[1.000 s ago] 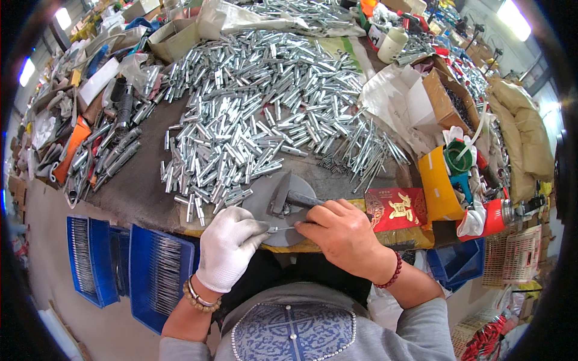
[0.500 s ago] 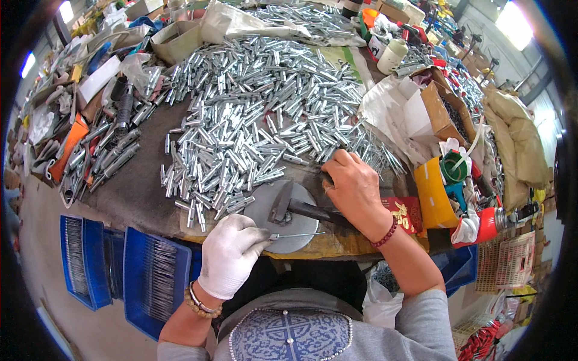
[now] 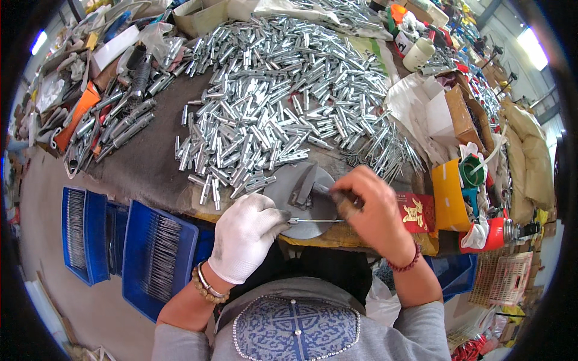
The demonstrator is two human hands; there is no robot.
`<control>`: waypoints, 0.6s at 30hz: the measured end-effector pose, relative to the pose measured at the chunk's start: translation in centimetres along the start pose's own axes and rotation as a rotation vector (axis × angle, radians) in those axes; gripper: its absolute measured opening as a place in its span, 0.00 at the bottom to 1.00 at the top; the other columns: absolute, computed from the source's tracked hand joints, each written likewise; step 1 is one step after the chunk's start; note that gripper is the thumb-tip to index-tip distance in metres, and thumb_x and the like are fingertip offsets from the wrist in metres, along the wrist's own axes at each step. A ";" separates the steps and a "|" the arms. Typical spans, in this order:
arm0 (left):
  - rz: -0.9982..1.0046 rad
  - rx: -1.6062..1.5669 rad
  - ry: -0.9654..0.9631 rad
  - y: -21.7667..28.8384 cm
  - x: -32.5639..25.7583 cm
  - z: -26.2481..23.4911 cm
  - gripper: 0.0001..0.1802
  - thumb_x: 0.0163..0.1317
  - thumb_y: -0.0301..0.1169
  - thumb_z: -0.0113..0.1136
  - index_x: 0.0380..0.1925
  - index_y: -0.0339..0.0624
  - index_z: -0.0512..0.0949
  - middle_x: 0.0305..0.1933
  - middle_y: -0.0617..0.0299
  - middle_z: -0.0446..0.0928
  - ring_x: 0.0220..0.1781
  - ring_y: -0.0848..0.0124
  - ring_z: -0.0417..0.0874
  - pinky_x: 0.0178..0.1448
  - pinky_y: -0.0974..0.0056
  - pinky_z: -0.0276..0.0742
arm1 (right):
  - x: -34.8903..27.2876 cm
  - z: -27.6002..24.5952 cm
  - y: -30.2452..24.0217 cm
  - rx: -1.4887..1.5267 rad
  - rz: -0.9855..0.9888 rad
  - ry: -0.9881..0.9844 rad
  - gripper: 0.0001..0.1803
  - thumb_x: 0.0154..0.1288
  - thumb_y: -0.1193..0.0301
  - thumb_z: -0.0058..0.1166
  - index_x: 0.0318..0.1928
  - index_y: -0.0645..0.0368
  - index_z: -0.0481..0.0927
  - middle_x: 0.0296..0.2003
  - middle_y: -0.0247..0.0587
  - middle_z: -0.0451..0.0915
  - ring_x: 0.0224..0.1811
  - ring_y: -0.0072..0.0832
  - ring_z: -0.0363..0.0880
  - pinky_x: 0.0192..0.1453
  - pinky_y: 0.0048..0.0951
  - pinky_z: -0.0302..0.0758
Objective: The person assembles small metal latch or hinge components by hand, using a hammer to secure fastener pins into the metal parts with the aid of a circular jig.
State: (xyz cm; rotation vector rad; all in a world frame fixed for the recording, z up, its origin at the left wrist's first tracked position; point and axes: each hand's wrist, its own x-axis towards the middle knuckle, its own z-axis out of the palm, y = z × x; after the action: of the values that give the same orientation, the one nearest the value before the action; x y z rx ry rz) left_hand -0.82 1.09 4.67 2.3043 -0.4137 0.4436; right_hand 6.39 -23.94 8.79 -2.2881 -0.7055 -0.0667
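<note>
My left hand (image 3: 247,237), in a white glove with dark-stained fingertips, pinches a small metal sleeve (image 3: 294,221). A thin metal rod (image 3: 325,221) sticks out from it to the right, just above a round grey metal plate (image 3: 280,189). On the plate rests a hammer (image 3: 304,183), its dark handle running right toward my other hand. Bare and slightly blurred, my right hand (image 3: 373,207) has its fingers curled at the handle and close to the rod's end. What those dark fingertips hold is hidden.
A wide heap of silvery metal sleeves (image 3: 265,102) covers the bench, with thin pins (image 3: 391,150) at its right. Right of my hand lie a red card (image 3: 415,212) and a yellow container (image 3: 450,195). Blue bins (image 3: 159,259) of thin rods stand lower left.
My right hand has come down and toward me from the edge of the pin heap to the hammer handle. My left hand still holds the sleeve and rod. The whole view has shifted slightly.
</note>
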 end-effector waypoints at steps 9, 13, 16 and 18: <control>-0.005 -0.014 -0.008 0.2 0.1 0.1 0.09 0.54 0.27 0.78 0.35 0.47 0.88 0.39 0.60 0.82 0.45 0.55 0.85 0.49 0.53 0.82 | -0.4 0.8 -0.5 -0.086 -0.053 0.064 0.13 0.57 0.83 0.64 0.44 0.59 0.87 0.40 0.47 0.83 0.46 0.50 0.86 0.50 0.45 0.83; 0.002 -0.020 0.028 0.0 -0.1 0.2 0.10 0.53 0.28 0.79 0.35 0.47 0.88 0.39 0.61 0.81 0.44 0.56 0.85 0.48 0.53 0.82 | 0.3 -1.5 2.9 -0.271 0.168 0.111 0.12 0.61 0.85 0.61 0.45 0.61 0.86 0.42 0.47 0.84 0.48 0.51 0.86 0.53 0.45 0.82; -0.011 -0.029 0.021 0.0 -0.2 0.1 0.10 0.52 0.27 0.79 0.35 0.47 0.89 0.38 0.61 0.81 0.44 0.56 0.84 0.48 0.54 0.81 | -0.3 -2.3 1.8 -0.155 0.234 0.080 0.12 0.63 0.85 0.61 0.46 0.62 0.86 0.42 0.48 0.84 0.47 0.51 0.85 0.52 0.42 0.81; -0.003 -0.033 0.029 -0.1 -0.2 0.2 0.10 0.52 0.27 0.79 0.36 0.47 0.89 0.38 0.61 0.81 0.44 0.56 0.84 0.48 0.54 0.81 | -0.3 -2.3 2.4 -0.086 0.247 0.062 0.11 0.64 0.84 0.62 0.47 0.62 0.86 0.42 0.48 0.83 0.46 0.50 0.85 0.52 0.41 0.81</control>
State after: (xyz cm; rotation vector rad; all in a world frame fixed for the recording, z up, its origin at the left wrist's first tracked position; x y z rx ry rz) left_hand -0.89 1.00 4.42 2.2632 -0.4008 0.4652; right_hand 7.67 -27.02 8.91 -2.4271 -0.3913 -0.0532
